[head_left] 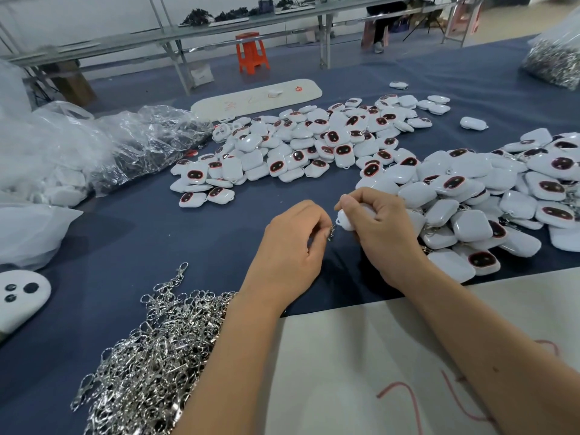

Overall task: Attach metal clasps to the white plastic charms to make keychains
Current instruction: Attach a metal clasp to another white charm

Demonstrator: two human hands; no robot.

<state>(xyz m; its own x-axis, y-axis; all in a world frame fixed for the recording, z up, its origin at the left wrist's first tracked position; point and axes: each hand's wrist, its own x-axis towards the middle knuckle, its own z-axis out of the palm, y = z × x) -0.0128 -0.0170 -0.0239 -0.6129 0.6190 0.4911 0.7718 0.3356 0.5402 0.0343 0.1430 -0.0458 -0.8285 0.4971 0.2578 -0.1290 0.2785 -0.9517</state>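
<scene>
My right hand grips a white plastic charm with its small loop pointing left. My left hand pinches a small metal clasp just below and left of that loop; the clasp and loop are very close, and contact is unclear. A big heap of loose silver clasps lies at the lower left by my left forearm. White charms with dark red-rimmed faces lie in a wide pile across the middle of the table, and another heap with clasps among them sits at the right.
The table has a dark blue cloth. Crumpled clear plastic bags lie at the left. A bag of metal parts stands far right. A white board with red marks lies in front; another is further back. A white device sits at the left edge.
</scene>
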